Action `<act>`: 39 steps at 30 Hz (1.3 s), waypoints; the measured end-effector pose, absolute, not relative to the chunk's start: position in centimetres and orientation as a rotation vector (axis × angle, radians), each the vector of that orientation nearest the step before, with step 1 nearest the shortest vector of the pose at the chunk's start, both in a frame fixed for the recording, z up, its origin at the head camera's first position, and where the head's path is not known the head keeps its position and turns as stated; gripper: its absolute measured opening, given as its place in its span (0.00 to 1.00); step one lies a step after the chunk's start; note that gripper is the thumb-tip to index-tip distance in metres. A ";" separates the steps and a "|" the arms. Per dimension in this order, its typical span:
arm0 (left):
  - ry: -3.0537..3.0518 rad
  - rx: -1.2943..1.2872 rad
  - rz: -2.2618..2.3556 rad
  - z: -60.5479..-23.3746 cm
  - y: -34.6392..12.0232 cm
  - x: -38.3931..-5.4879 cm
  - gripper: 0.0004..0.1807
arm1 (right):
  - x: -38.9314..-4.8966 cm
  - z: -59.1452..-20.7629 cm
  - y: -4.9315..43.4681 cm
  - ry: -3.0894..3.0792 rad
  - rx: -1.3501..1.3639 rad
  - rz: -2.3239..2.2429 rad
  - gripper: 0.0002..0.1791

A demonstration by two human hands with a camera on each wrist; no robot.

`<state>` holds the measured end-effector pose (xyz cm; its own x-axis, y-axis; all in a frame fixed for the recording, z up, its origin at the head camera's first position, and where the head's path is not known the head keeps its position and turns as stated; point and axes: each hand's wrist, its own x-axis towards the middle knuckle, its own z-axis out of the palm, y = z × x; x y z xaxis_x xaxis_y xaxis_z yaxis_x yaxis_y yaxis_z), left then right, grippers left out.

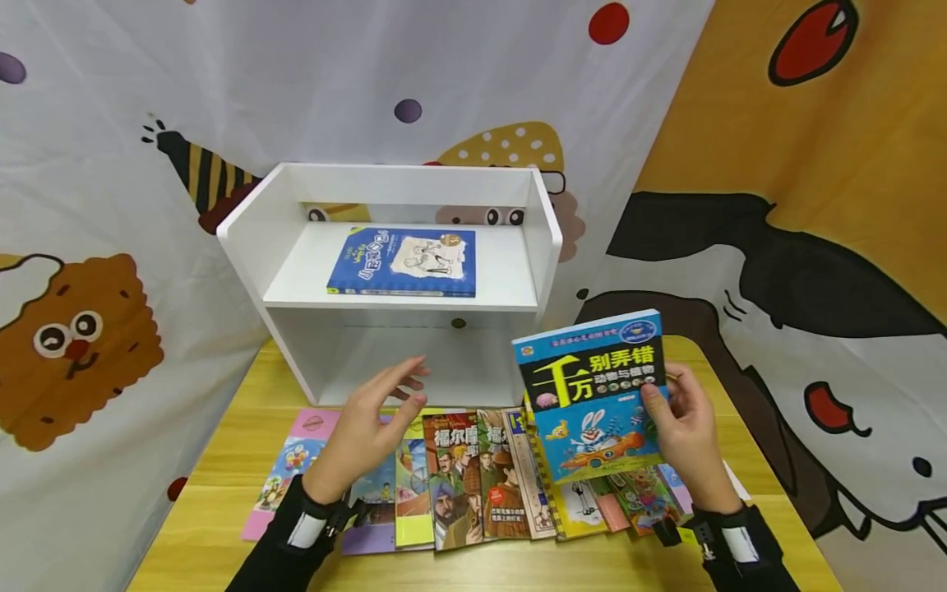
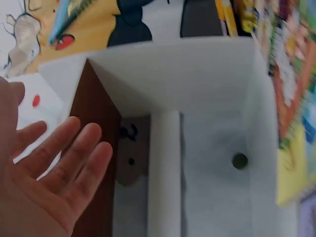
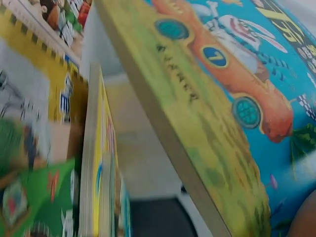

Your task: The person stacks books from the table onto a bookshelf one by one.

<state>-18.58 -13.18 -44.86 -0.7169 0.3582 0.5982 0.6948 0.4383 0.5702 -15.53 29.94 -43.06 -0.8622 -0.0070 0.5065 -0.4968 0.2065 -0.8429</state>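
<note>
My right hand [image 1: 684, 419] grips a blue children's book [image 1: 592, 436] by its right edge, thumb on the front cover. The cover has a rabbit in an orange car, seen close up in the right wrist view, and it is raised over the row of books. My left hand [image 1: 373, 427] holds nothing; its fingers are spread loosely before the lower compartment of the white shelf [image 1: 399, 319]. In the left wrist view the same hand [image 2: 54, 173] shows beside the shelf boards. A blue comic book [image 1: 414, 261] lies flat on the upper shelf.
Several books overlap in a row on the wooden table [image 1: 192, 526], among them a brown detective book [image 1: 453, 493], a pink book [image 1: 284, 477] and a yellow book [image 1: 580, 510]. Behind the shelf hangs a cartoon-printed cloth [image 1: 296, 74].
</note>
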 end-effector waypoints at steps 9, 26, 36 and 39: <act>-2.200 -1.212 -1.051 -42.3 -9.9 -18.8 0.33 | -16.8 -42.3 22.6 -2.225 0.871 1.400 0.21; -2.150 -1.225 -1.129 -42.6 -10.4 -18.1 0.31 | -17.1 -41.2 19.1 -2.450 0.891 1.359 0.18; -1.969 -0.965 -1.361 -42.3 -12.8 -17.5 0.31 | -17.1 -43.0 20.6 -2.477 0.652 1.600 0.30; -1.975 -0.840 -1.435 -41.5 -13.3 -16.4 0.32 | -16.8 -44.1 20.7 -2.402 0.618 1.883 0.37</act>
<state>-16.37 -13.25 -41.47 -0.6517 0.1645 0.7404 0.7551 0.2333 0.6128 -16.81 20.68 -44.10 -0.9208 -0.2898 0.2610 -0.3226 0.1902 -0.9272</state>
